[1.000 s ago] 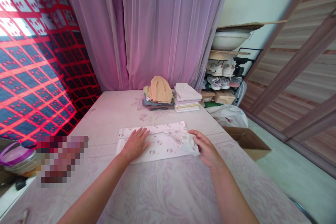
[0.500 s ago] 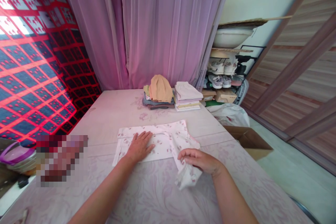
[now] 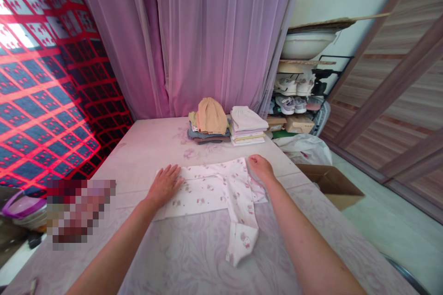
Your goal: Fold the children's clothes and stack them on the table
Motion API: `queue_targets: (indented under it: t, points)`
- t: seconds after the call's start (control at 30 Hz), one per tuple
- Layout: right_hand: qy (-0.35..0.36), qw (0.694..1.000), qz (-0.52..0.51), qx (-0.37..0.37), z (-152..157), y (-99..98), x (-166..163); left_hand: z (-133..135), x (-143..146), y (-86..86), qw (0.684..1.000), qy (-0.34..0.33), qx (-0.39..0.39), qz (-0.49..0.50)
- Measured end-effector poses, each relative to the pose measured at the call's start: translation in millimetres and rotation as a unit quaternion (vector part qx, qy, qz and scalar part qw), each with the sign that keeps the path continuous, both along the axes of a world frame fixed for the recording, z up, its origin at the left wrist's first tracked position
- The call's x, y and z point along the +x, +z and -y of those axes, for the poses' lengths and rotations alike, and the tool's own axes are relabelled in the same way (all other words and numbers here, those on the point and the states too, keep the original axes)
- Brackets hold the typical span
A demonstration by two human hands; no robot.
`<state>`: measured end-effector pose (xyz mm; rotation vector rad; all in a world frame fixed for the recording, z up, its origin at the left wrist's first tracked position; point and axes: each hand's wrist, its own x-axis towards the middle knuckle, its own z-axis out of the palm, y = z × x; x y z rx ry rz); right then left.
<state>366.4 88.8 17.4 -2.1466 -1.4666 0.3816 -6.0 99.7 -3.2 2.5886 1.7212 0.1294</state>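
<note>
My left hand (image 3: pixel 165 184) lies flat and open on the garment's (image 3: pixel 214 186) left end, pinning it to the bed (image 3: pixel 145 147) so it can't slide. My right hand (image 3: pixel 260 169) presses its far right corner, fingers down, grasping nothing I can see. Between them the cloth lies smooth; one leg (image 3: pixel 242 235) hangs toward me. Folded stacks (image 3: pixel 226 126) sit beyond.

A white printed garment (image 3: pixel 214 186) lies flat mid-bed, partly folded, one sleeve stretched toward the near edge, its top side toward the far edge.
</note>
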Motion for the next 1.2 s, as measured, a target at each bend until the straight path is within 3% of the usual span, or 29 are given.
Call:
queue_targets:
  t: [0.17,0.47,0.57,0.63,0.7,0.8,0.9,1.2]
  points:
    - [0.006,0.998,0.037,-0.048,-21,-1.5,-10,-1,-15,-9.8,1.000,0.022,-0.012,-0.012]
    - [-0.008,0.992,0.123,-0.026,-26,-16.8,-16,3,-14,-19.0,0.999,0.037,0.001,-0.003]
    - [-0.009,0.988,0.153,0.019,-24,-14.8,-26,3,-13,-18.9,0.999,0.042,0.001,-0.002]
    - [0.046,0.982,0.170,0.065,-21,-14.2,-39,4,-13,-19.1,0.999,0.047,-0.002,-0.003]
    - [0.146,0.970,0.179,0.076,-14,-16.6,-54,4,-12,-18.9,0.999,0.050,-0.002,-0.003]
    - [0.239,0.953,0.187,0.009,-2,-25.0,-72,6,-11,-17.1,0.999,0.053,-0.005,-0.003]
    - [0.237,0.953,0.187,-0.038,5,-31.5,-77,7,-10,-14.6,0.998,0.056,-0.012,-0.003]
    - [0.215,0.960,0.176,-0.032,12,-23.7,-81,7,-11,-16.1,0.998,0.052,-0.002,0.018]
